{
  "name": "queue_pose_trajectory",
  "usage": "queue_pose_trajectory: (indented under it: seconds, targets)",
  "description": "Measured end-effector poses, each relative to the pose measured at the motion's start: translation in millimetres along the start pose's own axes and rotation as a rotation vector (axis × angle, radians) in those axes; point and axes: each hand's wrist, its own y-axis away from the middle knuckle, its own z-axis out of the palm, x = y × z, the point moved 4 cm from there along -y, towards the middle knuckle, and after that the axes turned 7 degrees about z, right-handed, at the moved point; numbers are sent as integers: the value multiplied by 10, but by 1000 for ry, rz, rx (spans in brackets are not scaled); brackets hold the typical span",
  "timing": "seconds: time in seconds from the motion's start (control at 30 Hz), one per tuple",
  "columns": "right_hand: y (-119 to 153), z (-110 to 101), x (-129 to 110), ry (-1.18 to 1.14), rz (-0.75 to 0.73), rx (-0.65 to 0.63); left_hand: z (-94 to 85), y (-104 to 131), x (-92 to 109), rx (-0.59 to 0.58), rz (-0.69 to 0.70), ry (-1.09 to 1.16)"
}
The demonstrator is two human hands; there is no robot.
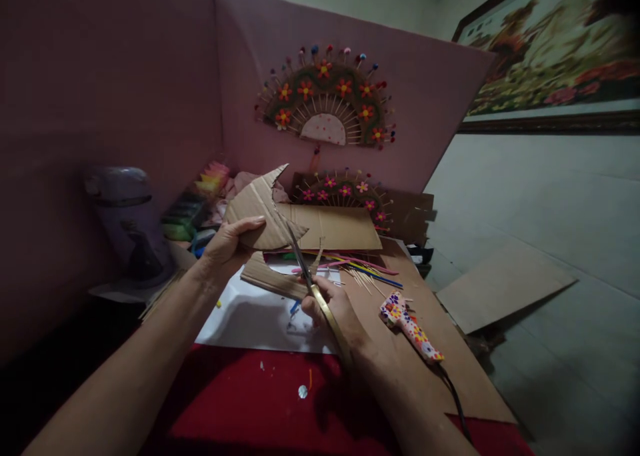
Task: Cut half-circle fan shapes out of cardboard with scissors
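Note:
My left hand [233,243] grips a piece of corrugated cardboard [257,206], thumb on its face, fingers behind it. The piece has a rough curved edge and a pointed upper tip. In my right hand [333,309] is a pair of scissors with gold-coloured handles [325,304]. Their blades reach up to the lower right corner of the cardboard. Below the held piece lies a cardboard offcut [275,279] with a curved cutout, partly behind my right hand. It is over a white sheet of paper [225,326].
A flower-patterned glue gun [410,326] with a black cord lies on a brown board [465,383] at right. Thin sticks [367,279] and coloured strips [375,271] lie behind it. A decorated fan [325,96] hangs on the pink panel. A purple flask [130,223] stands at left.

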Motion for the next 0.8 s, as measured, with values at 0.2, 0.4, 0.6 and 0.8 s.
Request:
queue_pose_trajectory:
  seconds: [0.2,0.4,0.6,0.8]
  targets:
    - [-8,-6,24,20,-30,9,-19,-22,-6,-13,28,-8]
    - [1,12,1,11,-8,-12,-20,-25,-5,-35,53,-14]
    - [-20,4,17,49,-12,-25,-24,-28,-15,-43,51,-47]
    - [-19,-3,23,70,-15,-30,-5,-13,-5,-73,91,-54]
